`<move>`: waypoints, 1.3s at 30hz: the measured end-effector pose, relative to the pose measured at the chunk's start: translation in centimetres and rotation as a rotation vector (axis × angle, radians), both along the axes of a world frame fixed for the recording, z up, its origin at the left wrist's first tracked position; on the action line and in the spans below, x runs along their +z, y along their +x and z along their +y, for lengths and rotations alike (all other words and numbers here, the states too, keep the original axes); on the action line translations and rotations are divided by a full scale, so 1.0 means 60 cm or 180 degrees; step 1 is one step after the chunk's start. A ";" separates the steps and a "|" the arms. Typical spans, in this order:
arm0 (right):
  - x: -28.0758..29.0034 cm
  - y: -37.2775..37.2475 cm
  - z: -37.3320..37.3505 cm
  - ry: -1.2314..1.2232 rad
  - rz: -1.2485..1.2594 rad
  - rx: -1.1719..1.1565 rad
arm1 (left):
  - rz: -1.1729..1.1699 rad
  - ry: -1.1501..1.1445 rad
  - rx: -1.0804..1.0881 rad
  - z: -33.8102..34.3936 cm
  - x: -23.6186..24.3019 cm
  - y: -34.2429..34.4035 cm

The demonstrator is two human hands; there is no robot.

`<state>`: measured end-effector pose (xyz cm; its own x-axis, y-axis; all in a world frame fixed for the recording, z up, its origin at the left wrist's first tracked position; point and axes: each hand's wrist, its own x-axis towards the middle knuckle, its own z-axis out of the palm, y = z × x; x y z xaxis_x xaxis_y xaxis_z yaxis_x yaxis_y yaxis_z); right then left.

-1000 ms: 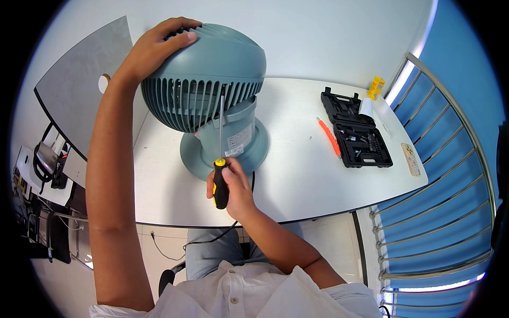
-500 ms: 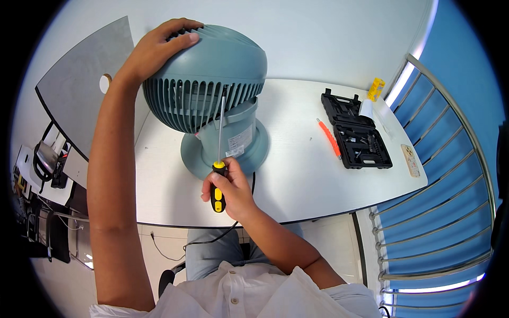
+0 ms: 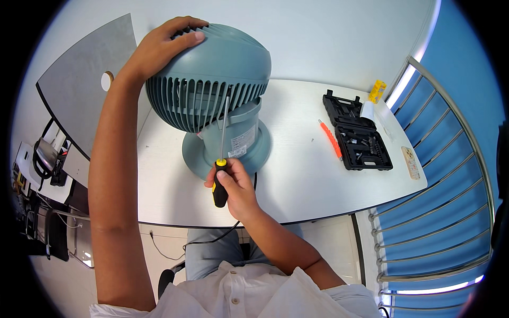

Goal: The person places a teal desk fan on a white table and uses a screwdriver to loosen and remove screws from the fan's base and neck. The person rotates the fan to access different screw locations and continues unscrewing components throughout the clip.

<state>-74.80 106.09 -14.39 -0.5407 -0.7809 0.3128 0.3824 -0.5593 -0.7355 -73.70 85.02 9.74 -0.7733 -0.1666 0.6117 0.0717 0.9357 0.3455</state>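
Observation:
A grey-green fan [image 3: 222, 58] stands on the white table, its head tipped so that the slatted side faces me. My left hand [image 3: 172, 45] grips the top of the fan head, fingers curled over the far edge and thumb lying on the shell. In my right hand [image 3: 236, 185] is a screwdriver [image 3: 220, 180] with a black and yellow handle, held between thumb and fingers. Its long metal shaft points up and away, and the tip is at the slats near the middle of the grille. Whether the tip touches anything there, I cannot tell.
An open black tool case [image 3: 363, 146] lies at the right with an orange-red tool [image 3: 330, 139] beside it. Behind it stands a yellow box [image 3: 377, 91]; a pale remote [image 3: 410, 162] lies near the right edge. A metal railing [image 3: 450, 111] runs beyond, and a black cord [image 3: 222, 236] hangs off the front.
The screwdriver handle has turned in my right hand, its yellow patches rolling out of sight. Its tip now shows slightly lower, just short of the slats' upper ends. My left hand stays on the fan.

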 end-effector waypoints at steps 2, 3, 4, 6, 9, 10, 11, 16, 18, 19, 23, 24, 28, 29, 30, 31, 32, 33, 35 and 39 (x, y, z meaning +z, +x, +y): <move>0.004 0.002 0.000 0.0046 -0.0013 -0.0079 | 0.0004 0.0000 0.0020 -0.001 -0.001 0.000; 0.009 0.003 0.000 0.0102 0.0002 -0.0088 | 0.0002 0.0005 0.0015 -0.001 0.000 0.001; 0.016 0.005 0.001 0.0158 0.0016 -0.0097 | -0.0001 0.0010 0.0010 -0.001 0.000 0.002; 0.029 0.007 0.004 0.0285 -0.0006 -0.0085 | -0.0005 0.0021 -0.0016 0.000 0.001 0.003; 0.030 0.006 0.004 0.0443 0.0032 -0.0065 | -0.0007 0.0040 -0.0048 0.002 0.001 0.006; 0.022 0.002 0.002 0.0460 0.0147 -0.0101 | -0.0006 0.0050 -0.0053 0.002 0.000 0.006; 0.016 -0.001 0.001 0.0479 0.0264 -0.0143 | -0.0003 0.0061 -0.0062 0.002 0.000 0.007; 0.006 0.001 -0.001 -0.0111 -0.0519 0.0383 | 0.0043 0.0003 -0.0079 0.000 -0.002 0.007; 0.008 0.001 0.001 -0.0056 -0.0534 0.0476 | 0.0044 0.0016 -0.0075 -0.001 -0.003 0.008; 0.008 0.002 0.002 -0.0044 -0.0527 0.0483 | 0.0046 0.0039 -0.0068 -0.002 -0.004 0.008; 0.008 0.010 -0.001 0.0095 -0.0279 0.0085 | 0.0033 0.0087 -0.0098 0.000 -0.002 0.008; 0.010 0.011 -0.003 0.0074 -0.0256 0.0016 | 0.0028 0.0101 -0.0093 0.000 -0.001 0.008; 0.021 0.018 -0.010 0.0026 -0.0261 -0.0094 | 0.0027 0.0127 -0.0101 0.002 0.000 0.011; 0.021 0.019 -0.010 0.0024 -0.0284 -0.0086 | 0.0034 0.0127 -0.0116 0.002 0.000 0.010; 0.012 0.014 -0.012 -0.0001 -0.0192 -0.0038 | 0.0052 0.0110 -0.0128 0.001 -0.001 0.009; -0.004 0.005 -0.015 -0.0025 -0.0099 0.0010 | 0.0070 0.0093 -0.0140 0.000 -0.002 0.007; -0.005 0.002 -0.017 -0.0052 -0.0010 0.0063 | 0.0085 0.0074 -0.0147 -0.001 -0.003 0.007; -0.006 0.002 -0.016 -0.0096 -0.0149 0.0136 | 0.0087 0.0068 -0.0146 -0.001 -0.003 0.008; -0.001 0.003 -0.012 -0.0187 -0.0431 0.0282 | 0.0088 0.0054 -0.0144 0.001 -0.003 0.009; 0.008 0.001 -0.006 0.0116 -0.0385 0.0350 | 0.0022 0.0128 -0.0093 0.005 0.000 0.011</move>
<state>-74.71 105.70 -13.93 -0.4833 -0.8471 0.2211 0.5268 -0.4831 -0.6994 -73.05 85.32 9.73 -0.7739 -0.1686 0.6104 0.1013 0.9185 0.3821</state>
